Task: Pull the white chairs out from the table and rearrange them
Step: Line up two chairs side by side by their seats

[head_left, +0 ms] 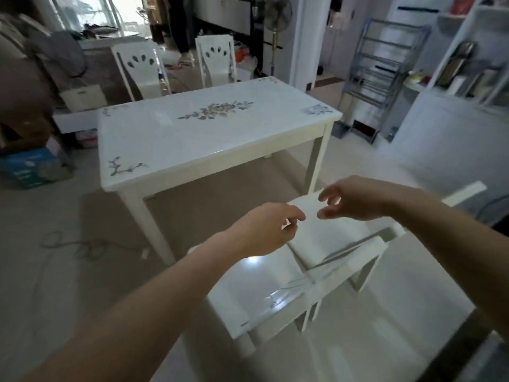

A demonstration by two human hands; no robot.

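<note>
A white table (170, 150) with flower patterns stands in the middle of the room. Two white chairs, one on the left (139, 70) and one on the right (217, 60), stand at its far side. A third white chair (275, 293) stands away from the table, right below my arms, and another white chair (341, 238) stands beside it. My left hand (264, 230) hovers over these near chairs with fingers loosely curled, holding nothing. My right hand (355, 198) floats just right of it, fingers apart, also holding nothing.
A metal rack (380, 78) stands at the back right beside white shelving (468, 64). A blue box (30, 166) and a cable (82, 246) lie on the floor at the left. A person's legs (180, 31) and a standing fan (276, 28) are behind the table.
</note>
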